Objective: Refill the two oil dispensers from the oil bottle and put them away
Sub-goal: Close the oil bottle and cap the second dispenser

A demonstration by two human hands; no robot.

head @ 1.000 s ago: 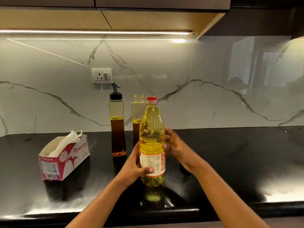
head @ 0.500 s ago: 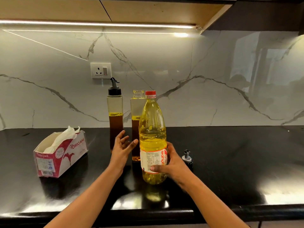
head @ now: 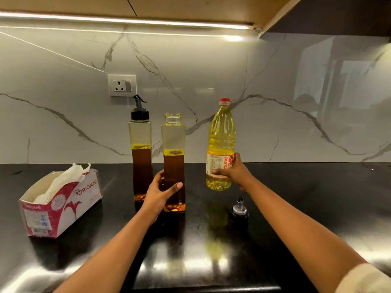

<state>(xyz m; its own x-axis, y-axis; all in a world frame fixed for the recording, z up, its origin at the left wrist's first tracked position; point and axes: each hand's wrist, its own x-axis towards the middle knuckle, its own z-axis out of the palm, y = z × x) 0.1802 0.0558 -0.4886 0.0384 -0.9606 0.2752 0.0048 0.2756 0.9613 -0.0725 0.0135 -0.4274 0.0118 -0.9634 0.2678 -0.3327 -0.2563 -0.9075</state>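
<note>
L hand (head: 160,193) grips open dispenser (head: 173,140) low down; R hand (head: 234,170) holds oil bottle (head: 221,134) up off the desk (head: 296,197).
Capped dispenser (head: 140,134) just left of the open one, tissue box (head: 63,204) further left, loose spout cap (head: 239,210) on desk under the bottle. Vs 0.5 s ago: bottle stood in front of the dispensers, L hand was free. Glossy black desk, marble wall w/ socket (head: 122,85).

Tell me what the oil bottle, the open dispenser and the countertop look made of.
The oil bottle: probably thin clear plastic, glossy; ribbed body. The open dispenser: clear and glossy, glass or hard plastic, cannot tell; straight square walls. The countertop: likely polished black stone; mirror-like reflections.
</note>
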